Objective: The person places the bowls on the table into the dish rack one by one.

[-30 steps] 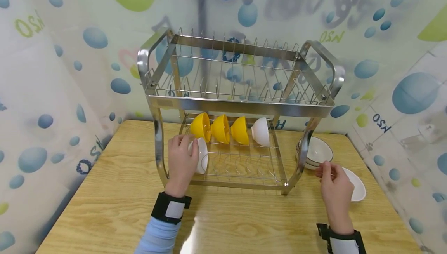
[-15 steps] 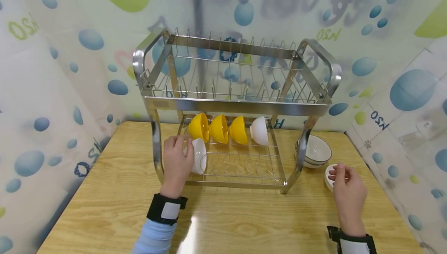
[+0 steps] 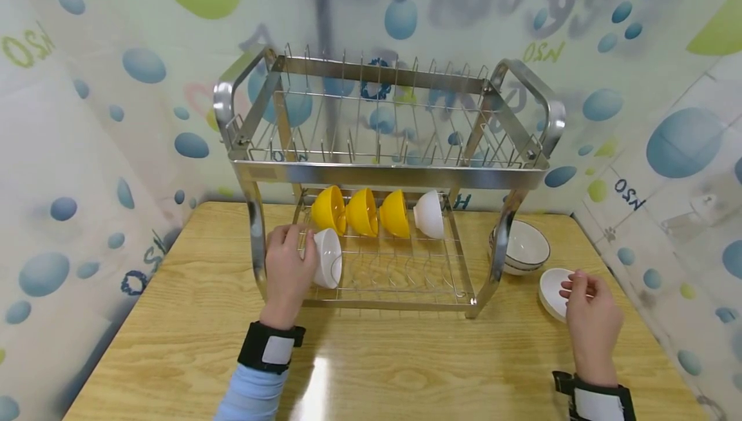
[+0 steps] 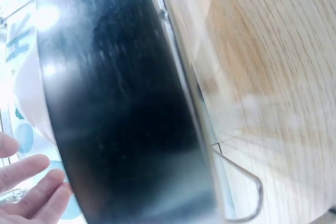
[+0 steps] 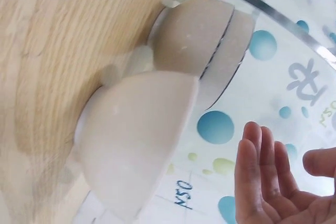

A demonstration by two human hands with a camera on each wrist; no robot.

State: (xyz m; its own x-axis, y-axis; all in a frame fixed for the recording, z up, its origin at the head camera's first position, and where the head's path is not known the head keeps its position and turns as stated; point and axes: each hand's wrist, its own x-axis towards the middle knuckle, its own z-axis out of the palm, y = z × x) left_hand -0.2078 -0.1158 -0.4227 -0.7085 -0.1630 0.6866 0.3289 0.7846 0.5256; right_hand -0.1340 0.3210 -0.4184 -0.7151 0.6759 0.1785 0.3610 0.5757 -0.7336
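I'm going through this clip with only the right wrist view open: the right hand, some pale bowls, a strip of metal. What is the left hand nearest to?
Observer: In the head view, the left hand is at a white bowl on the rack's lower shelf; whether it grips it, I cannot tell.
Operator: My view doesn't show me that bowl. How does it lie?
Observer: It is tipped on its side, its opening turned toward the right.
Operator: And what else is on that shelf?
Observer: Three yellow bowls and a second white bowl, in a row along the back.
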